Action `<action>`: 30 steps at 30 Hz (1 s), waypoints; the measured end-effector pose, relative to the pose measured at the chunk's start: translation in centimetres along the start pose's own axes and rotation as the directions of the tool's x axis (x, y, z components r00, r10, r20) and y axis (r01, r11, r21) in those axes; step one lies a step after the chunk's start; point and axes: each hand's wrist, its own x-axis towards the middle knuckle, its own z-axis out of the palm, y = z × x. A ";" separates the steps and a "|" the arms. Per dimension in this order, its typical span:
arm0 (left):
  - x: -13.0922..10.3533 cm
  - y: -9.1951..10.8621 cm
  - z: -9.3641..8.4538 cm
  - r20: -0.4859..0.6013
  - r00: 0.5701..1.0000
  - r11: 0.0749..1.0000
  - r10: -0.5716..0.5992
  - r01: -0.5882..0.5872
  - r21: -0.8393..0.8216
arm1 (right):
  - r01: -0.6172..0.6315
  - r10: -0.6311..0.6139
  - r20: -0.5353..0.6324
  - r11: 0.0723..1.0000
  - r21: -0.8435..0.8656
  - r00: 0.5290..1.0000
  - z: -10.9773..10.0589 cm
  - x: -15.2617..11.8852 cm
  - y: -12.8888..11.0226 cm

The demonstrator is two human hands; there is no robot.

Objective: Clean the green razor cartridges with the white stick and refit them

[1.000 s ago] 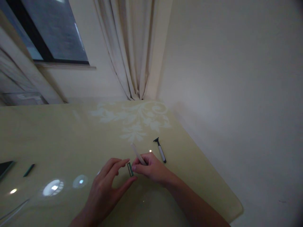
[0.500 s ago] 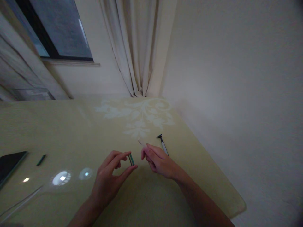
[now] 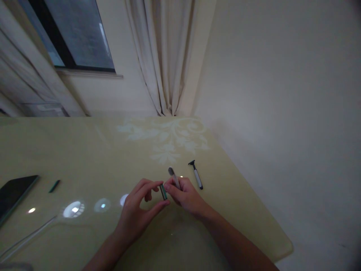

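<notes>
Between the thumb and fingertips of my left hand (image 3: 138,207) is a small green and dark razor cartridge (image 3: 163,192), held upright by its two ends. My right hand (image 3: 186,194) is closed around the pale handle of a small brush (image 3: 173,176). Its dark oval head points up and away; what exactly it is made of is too blurred to tell. The fingertips of my right hand are right beside the cartridge; whether they touch it I cannot tell. Just beyond my right hand a razor (image 3: 196,176) with a black head and grey handle lies on the table.
A pale glossy table (image 3: 107,154) with a leaf pattern carries a dark tablet-like slab (image 3: 17,192), a second green cartridge-like strip (image 3: 54,186) and a white cable (image 3: 31,235) at the left. Curtains (image 3: 160,56) and a wall (image 3: 267,113) stand behind and to the right.
My right hand has moved left, up to the cartridge, and has turned the brush so its dark head shows. The cartridge stays in my left hand. The view has shifted slightly.
</notes>
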 end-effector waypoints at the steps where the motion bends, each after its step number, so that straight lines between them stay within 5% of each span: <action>1: 0.0 0.1 0.0 -0.003 1.000 1.000 -0.009 0.009 -0.028 | 0.005 -0.005 0.004 1.000 0.029 1.000 0.0 -0.1 0.0; 10: -0.3 0.0 0.7 0.009 0.991 0.959 -0.134 0.132 -0.253 | -0.009 0.004 0.047 0.995 0.104 0.999 0.5 -0.2 -0.2; 14: -0.2 -0.4 0.6 0.029 0.978 0.920 -0.207 0.205 -0.335 | 0.091 -0.075 0.100 0.981 -0.171 0.992 -0.7 -0.9 -1.6; 20: 0.1 -0.5 0.0 0.020 0.958 0.897 -0.287 0.276 -0.345 | 0.278 -0.268 0.104 0.776 -0.566 0.958 -1.9 -1.3 -3.0; 30: 0.3 -0.4 -0.1 0.044 0.940 0.858 -0.338 0.327 -0.397 | 0.341 -0.365 0.097 0.697 -0.630 0.926 -1.1 -1.4 -3.0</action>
